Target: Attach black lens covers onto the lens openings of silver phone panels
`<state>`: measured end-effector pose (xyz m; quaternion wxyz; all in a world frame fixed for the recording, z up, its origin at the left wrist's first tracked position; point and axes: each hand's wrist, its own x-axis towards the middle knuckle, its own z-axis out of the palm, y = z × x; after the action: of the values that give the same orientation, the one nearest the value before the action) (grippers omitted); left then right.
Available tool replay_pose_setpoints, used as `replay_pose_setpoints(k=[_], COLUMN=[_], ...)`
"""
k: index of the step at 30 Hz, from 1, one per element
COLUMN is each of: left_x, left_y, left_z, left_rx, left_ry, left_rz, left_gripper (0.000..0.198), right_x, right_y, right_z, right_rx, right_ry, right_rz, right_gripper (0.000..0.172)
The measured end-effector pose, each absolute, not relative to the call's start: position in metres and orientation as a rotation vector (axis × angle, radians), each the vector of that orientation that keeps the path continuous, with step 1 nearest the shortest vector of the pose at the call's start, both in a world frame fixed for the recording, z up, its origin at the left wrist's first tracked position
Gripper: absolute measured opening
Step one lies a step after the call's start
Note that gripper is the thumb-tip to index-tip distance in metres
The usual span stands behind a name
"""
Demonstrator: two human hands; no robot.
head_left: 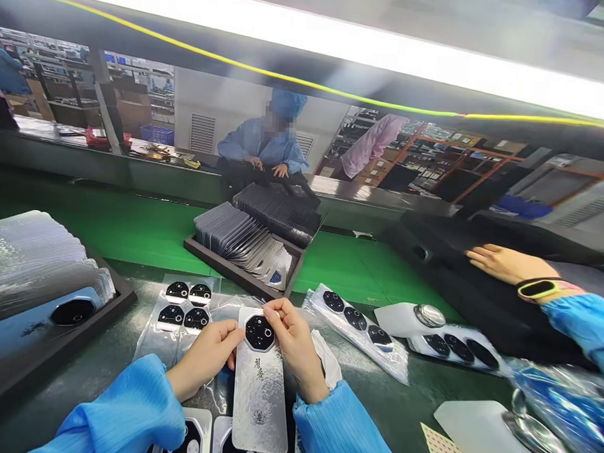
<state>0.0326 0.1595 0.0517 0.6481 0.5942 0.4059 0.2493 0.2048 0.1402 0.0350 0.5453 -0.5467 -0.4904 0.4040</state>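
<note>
A silver phone back cover (260, 401) with dark characters and a round black camera decal (259, 333) near its top stands tilted in front of me. My left hand (211, 349) pinches its left edge beside the decal. The fingers of my right hand (292, 339) are closed at the decal's upper right edge; exactly what the fingertips grip is partly hidden. Below, more covers with black camera areas (192, 442) lie at the bottom of the view. Behind my left hand is a clear sheet (164, 337) bearing several black round decals.
A dark tray (292, 279) packed with upright covers stands ahead; another tray (121, 299) is at left. Bagged decals (355, 319) and white bottles with metal tops (398, 319) lie to the right. A co-worker's hand (513, 262) reaches in over black material; another person sits opposite.
</note>
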Motion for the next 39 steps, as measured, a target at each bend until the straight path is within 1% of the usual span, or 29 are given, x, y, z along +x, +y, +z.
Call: replay_pose_setpoints(k=[11, 17, 19, 22, 25, 28, 30, 32, 33, 34, 36, 39], left_x=[0.033, 0.032, 0.032, 0.031, 0.015, -0.027, -0.068, -0.111, -0.131, -0.149, -0.176, -0.198], left_y=[0.160, 0.159, 0.157, 0.150, 0.146, 0.146, 0.143, 0.138, 0.135, 0.133, 0.128, 0.126], left_z=[0.052, 0.054, 0.057, 0.066, 0.088, 0.125, 0.153, 0.177, 0.186, 0.190, 0.190, 0.171], left_rx=[1.368, 1.373, 1.380, 1.412, 1.504, 1.651, 1.783, 2.208, 2.375, 2.511, 2.701, 2.757], left_ry=[0.934, 0.901, 0.864, 0.795, 0.815, 0.953, 1.124, 1.535, 1.742, 1.906, 2.081, 2.081], left_rz=[0.583, 0.592, 0.595, 0.583, 0.595, 0.675, 0.768, 0.804, 0.773, 0.665, 0.394, 0.301], left_gripper=[0.042, 0.040, 0.036, 0.032, 0.032, 0.025, 0.014, 0.012, 0.013, 0.015, 0.019, 0.020], right_x=[0.203, 0.203, 0.201, 0.197, 0.197, 0.198, 0.196, 0.192, 0.190, 0.187, 0.182, 0.178], right_y=[0.137, 0.138, 0.137, 0.132, 0.126, 0.122, 0.119, 0.114, 0.111, 0.108, 0.105, 0.104], right_z=[0.041, 0.041, 0.044, 0.051, 0.056, 0.060, 0.064, 0.071, 0.075, 0.078, 0.083, 0.085], right_rx=[-1.329, -1.353, -1.354, -1.324, -1.277, -1.180, -1.132, -1.103, -1.092, -1.081, -1.055, -1.019], right_ry=[-1.192, -1.199, -1.191, -1.186, -1.158, -1.066, -1.010, -0.988, -0.990, -0.995, -1.013, -1.033], right_rz=[0.891, 0.850, 0.826, 0.796, 0.771, 0.783, 0.780, 0.783, 0.788, 0.792, 0.800, 0.813], right_gripper=[0.032, 0.031, 0.031, 0.034, 0.042, 0.044, 0.042, 0.041, 0.041, 0.042, 0.043, 0.043])
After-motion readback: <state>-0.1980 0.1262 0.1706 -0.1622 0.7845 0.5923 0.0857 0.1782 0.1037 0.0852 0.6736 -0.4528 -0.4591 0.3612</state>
